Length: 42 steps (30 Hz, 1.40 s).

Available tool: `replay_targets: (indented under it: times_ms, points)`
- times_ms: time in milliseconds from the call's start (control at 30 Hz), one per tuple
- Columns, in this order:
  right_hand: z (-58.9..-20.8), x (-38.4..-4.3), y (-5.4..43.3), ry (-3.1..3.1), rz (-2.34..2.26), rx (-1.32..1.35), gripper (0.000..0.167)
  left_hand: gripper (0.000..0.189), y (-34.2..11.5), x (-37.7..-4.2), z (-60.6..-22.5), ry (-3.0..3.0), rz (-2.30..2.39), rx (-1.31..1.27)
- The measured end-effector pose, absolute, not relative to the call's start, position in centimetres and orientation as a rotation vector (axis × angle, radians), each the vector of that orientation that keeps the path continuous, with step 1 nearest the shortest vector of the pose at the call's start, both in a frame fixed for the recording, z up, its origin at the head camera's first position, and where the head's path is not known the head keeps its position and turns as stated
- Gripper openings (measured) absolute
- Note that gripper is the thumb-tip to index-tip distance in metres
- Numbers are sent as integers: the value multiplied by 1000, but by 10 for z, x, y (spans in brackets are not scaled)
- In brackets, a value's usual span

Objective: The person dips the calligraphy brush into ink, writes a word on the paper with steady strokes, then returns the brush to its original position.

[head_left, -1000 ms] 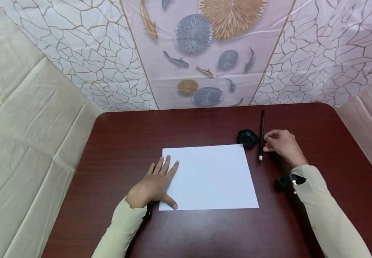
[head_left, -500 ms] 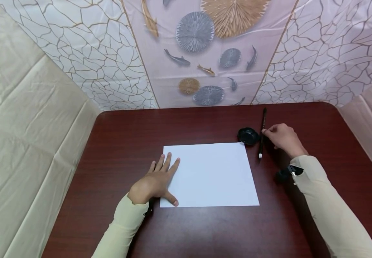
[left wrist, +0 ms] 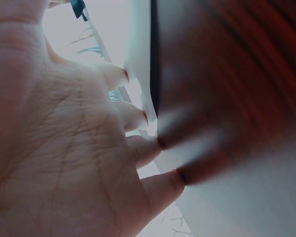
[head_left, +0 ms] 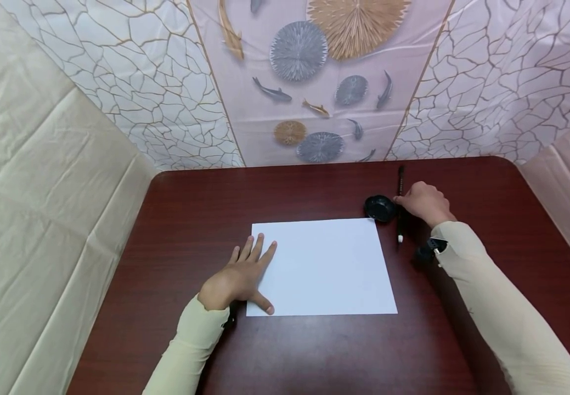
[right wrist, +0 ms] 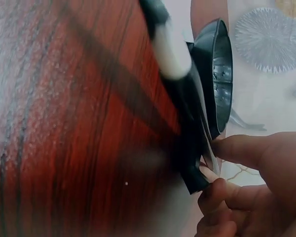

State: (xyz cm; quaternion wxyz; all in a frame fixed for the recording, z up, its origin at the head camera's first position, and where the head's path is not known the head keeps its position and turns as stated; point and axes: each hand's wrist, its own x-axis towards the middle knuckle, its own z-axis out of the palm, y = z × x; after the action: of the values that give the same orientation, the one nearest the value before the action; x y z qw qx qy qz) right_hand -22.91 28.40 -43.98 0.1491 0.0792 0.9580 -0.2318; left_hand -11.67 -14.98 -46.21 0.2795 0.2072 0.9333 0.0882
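A white sheet of paper (head_left: 329,269) lies on the dark red table. My left hand (head_left: 235,281) rests on its left edge, fingers spread and thumb near the lower left corner. At the paper's upper right corner is a small black dish (head_left: 380,208). Just right of the dish is a dark writing brush (head_left: 400,226) with a white band near its tip. My right hand (head_left: 425,202) pinches the brush's handle between thumb and fingers. In the right wrist view, the thumb (right wrist: 241,149) and curled fingers meet at the shaft beside the dish (right wrist: 222,84), partly hiding it.
The table (head_left: 206,203) ends at the back against a patterned cloth (head_left: 314,109). Pale cloth walls (head_left: 52,219) stand on both sides. A dark wrist device (head_left: 430,249) sits under the right cuff, near the tabletop.
My right hand has come from beside the brush onto its handle and turned over it, shifting the brush's angle slightly. My left hand stays on the paper.
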Motion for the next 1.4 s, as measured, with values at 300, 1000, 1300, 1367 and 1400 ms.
replay_targets:
  times_ms: [300,1000,1300,1367,1400]
  points:
    - [-437,-232,282,2771,-624,195,46,149,-149,-117,-462,2500,223,552]
    - [-360,-215,269,2821,-808,8,38,149,-147,-118,-459,2482,219,529]
    - [-351,-190,256,3033,-950,-75,31,149,-147,-120,-459,2484,208,535]
    - [-353,-183,254,3095,-985,-106,28,149,-147,-119,-460,2479,212,533]
    - [-355,-180,253,3123,-1007,-121,26,149,-148,-119,-460,2476,217,534]
